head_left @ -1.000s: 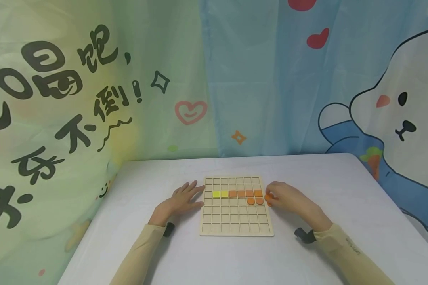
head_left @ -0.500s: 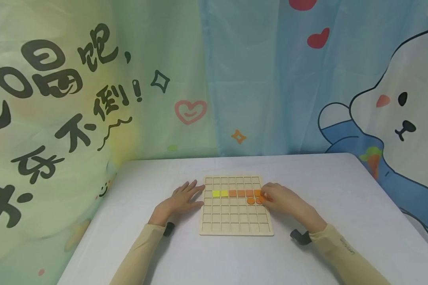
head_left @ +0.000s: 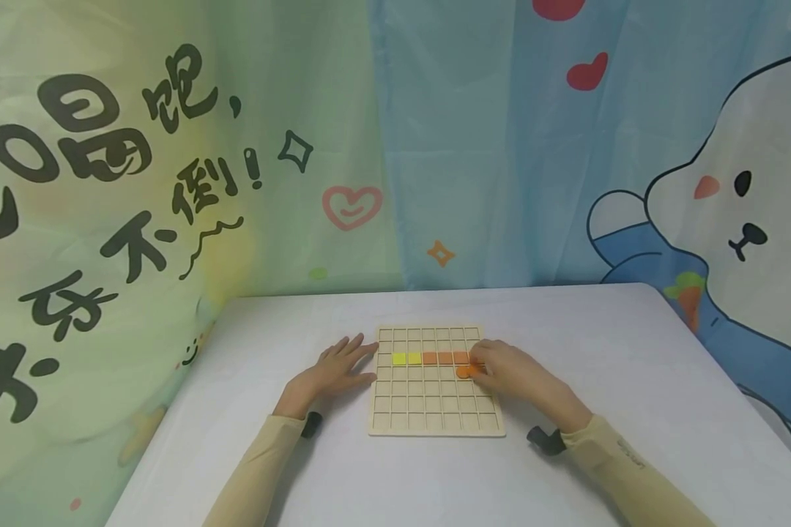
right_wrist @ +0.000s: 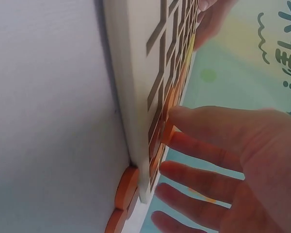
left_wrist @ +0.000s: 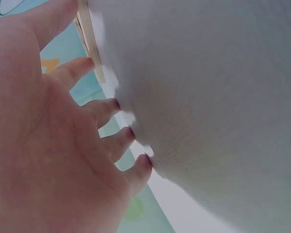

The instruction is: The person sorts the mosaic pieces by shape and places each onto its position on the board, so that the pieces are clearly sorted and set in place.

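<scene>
A square wooden grid board (head_left: 435, 423) lies on the white table. My left hand (head_left: 332, 369) rests flat beside its left edge, fingers spread, thumb and a fingertip touching the rim. Over the board's right side, my right hand (head_left: 517, 373) pinches an orange disc (right_wrist: 169, 127) between thumb and index finger, just at the grid's surface. Another orange disc (head_left: 463, 372) sits in a cell left of those fingertips. One row holds yellow square tiles (head_left: 406, 359) and orange square tiles (head_left: 445, 358); the right end of that row is hidden behind my right hand.
In the right wrist view, orange rounded pieces (right_wrist: 127, 187) lie on the table against the board's edge; the right hand hides them in the head view. A printed curtain (head_left: 448, 146) hangs behind the white table (head_left: 290, 315).
My right hand has moved left from beside the board to over its right columns, carrying an orange disc. It now covers the row's end. The left hand has stayed put.
</scene>
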The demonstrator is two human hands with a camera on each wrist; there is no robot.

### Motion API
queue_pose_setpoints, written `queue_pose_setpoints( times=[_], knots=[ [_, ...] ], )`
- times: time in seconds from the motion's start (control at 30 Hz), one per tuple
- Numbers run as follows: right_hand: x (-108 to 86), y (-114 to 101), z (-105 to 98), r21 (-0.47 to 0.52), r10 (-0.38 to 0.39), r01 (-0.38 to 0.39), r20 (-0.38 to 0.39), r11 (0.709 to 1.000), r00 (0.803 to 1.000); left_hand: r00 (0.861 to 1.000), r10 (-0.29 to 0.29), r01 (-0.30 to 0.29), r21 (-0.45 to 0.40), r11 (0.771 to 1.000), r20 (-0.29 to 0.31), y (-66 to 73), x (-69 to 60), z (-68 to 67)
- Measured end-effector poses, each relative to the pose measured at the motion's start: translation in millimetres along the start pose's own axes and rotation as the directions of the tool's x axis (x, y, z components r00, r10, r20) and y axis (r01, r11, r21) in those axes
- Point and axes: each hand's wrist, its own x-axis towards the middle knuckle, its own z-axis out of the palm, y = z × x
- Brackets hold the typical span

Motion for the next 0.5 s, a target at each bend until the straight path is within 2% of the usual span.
queue_pose_setpoints(
  times=[0.23, 0.5],
  knots=[
    [4.5, -3.9, 4.0, 0.001, -0.106, 0.106, -0.085, 0.994, 0.991, 1.0, 0.009, -0.009, -0.001, 1.0, -0.007, -0.1, -0.5, 0.5],
    [8.2, -12.7, 9.3, -0.003, -0.116, 0.116, -0.084, 0.993, 0.99, 1.0, -0.001, 0.001, -0.002, 1.0, -0.001, 0.0, 0.1, 0.6]
  ],
)
